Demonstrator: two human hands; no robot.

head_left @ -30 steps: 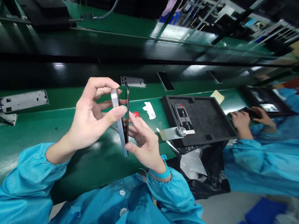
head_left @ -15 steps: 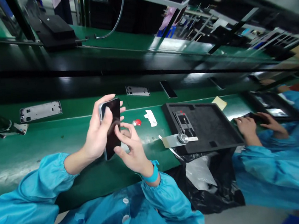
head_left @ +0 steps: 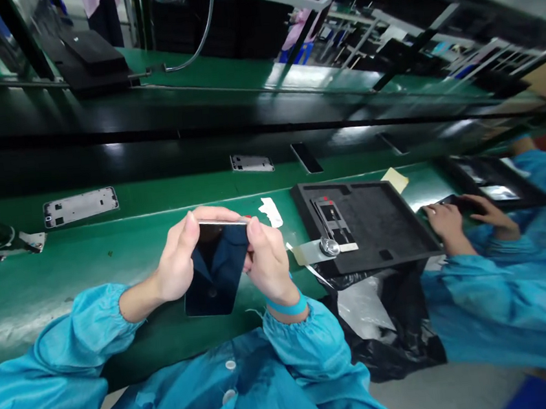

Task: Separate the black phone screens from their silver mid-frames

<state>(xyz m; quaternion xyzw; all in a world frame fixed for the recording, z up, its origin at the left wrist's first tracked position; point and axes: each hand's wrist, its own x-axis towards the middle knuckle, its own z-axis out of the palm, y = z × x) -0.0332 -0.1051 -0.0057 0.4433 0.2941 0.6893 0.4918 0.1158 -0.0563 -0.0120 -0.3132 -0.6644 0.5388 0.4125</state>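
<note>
Beyond the blue coat [head_left: 191, 402], the left hand [head_left: 177, 261] and the right hand [head_left: 272, 262] are both gripping a dark phone [head_left: 218, 272] by its upper corners, holding it tilted over the green bench [head_left: 87, 266]. A white paper scrap [head_left: 270, 212] is lying past the right hand, near a black tray [head_left: 381, 216]. Farther back, a pale phone frame [head_left: 83, 207], a second frame [head_left: 252, 163] and another phone [head_left: 306, 157] are resting.

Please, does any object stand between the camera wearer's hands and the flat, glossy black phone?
Nothing visible does: the bare left hand and bare right hand directly grip the flat, glossy black phone at both upper corners.
</note>
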